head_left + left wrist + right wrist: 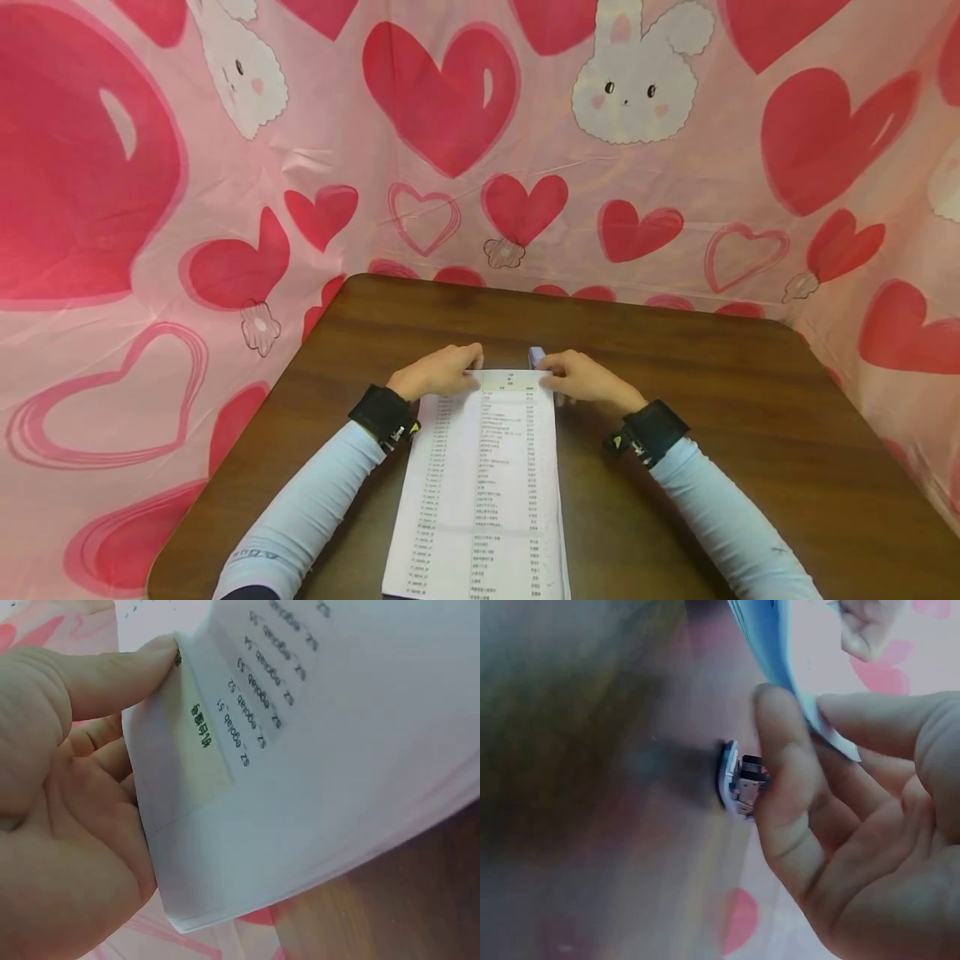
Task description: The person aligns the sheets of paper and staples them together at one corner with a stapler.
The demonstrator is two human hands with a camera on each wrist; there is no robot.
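Observation:
A stack of printed paper sheets [480,483] stands tilted up in front of me, its top edge away from me. My left hand [442,371] pinches the top left corner; in the left wrist view its thumb lies on the printed face and the fingers go behind the sheets [337,795]. At the top right corner my right hand [588,379] grips the stack between thumb and fingers. Just beyond that hand is a small lavender stapler [536,356]. The right wrist view shows the stapler's metal and black parts [751,780], partly hidden by the fingers.
The brown wooden table [750,417] has rounded far corners. Behind and beside it hangs a pink cloth [562,167] with red hearts and white rabbits. Black straps with small devices [656,432] sit on both wrists over pale blue sleeves.

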